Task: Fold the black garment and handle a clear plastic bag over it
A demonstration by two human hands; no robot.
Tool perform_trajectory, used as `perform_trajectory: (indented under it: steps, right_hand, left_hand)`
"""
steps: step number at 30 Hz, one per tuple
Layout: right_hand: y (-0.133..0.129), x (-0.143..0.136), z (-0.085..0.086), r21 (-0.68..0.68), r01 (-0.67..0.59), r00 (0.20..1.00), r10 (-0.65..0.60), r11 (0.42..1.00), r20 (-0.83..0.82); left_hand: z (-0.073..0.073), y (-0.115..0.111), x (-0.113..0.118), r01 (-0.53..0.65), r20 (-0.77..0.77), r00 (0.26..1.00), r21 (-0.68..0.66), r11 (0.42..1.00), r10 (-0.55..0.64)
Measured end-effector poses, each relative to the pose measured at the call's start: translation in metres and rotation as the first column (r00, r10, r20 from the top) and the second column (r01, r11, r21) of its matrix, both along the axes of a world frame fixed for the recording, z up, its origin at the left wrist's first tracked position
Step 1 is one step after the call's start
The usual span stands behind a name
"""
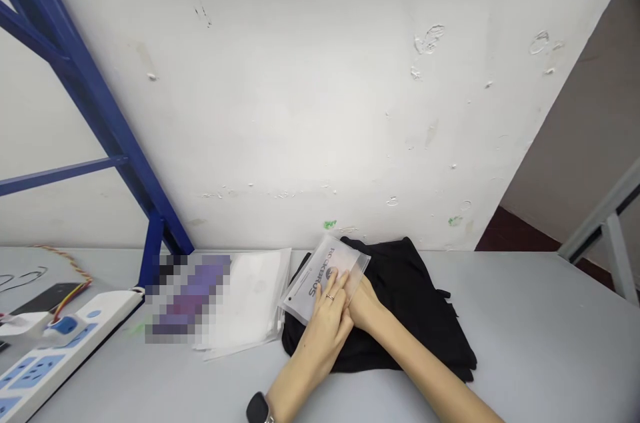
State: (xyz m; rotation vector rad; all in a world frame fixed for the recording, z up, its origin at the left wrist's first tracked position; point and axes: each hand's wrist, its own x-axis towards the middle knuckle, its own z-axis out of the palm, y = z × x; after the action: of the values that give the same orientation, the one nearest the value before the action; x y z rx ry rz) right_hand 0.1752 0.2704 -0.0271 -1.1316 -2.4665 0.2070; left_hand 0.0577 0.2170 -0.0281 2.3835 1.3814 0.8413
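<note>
On the grey worktop [540,343], close to the white wall [310,90], lies a folded black garment [415,303]. On its left part rests a frosted plastic bag [325,273] with dark letters printed along it. The long axis of the bag goes diagonally, from the lower left near the person up to the upper right toward the wall; the letters follow the same line.

The left hand [325,323] lies flat on the bag, its fingers [336,290] stretched and close together, pressing the lower half; a ring is on one finger and a dark watch [259,408] is on the wrist. The right hand [364,306] is just beside it, touching it, and its fingers go under the edge of the bag, so I cannot tell whether they are closed on the bag or not.

To the left of the garment a pile of clear bags [250,300] lies on the worktop. Further left is a white power strip [55,350] with blue sockets, and behind it a blue metal frame [100,116] stands.
</note>
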Motion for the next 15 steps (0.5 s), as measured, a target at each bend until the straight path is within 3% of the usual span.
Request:
perform_trajectory:
  steps: [3,10,15]
  right_hand:
    - [-0.003,0.003,0.001,0.007,0.052,0.999,-0.052,0.999,-0.002]
    - [-0.028,0.055,0.013,-0.032,-0.001,1.000,0.000,0.999,-0.031]
    - [-0.029,0.048,0.005,-0.061,-0.123,0.991,0.120,0.990,-0.060]
  left_hand:
    - [0.004,-0.004,-0.002,0.000,0.004,1.000,0.017,1.000,0.000]
    - [0.002,-0.010,0.000,0.075,-0.031,0.997,0.034,0.997,-0.074]
    - [-0.005,-0.001,0.003,0.036,-0.097,0.995,0.044,0.998,-0.032]
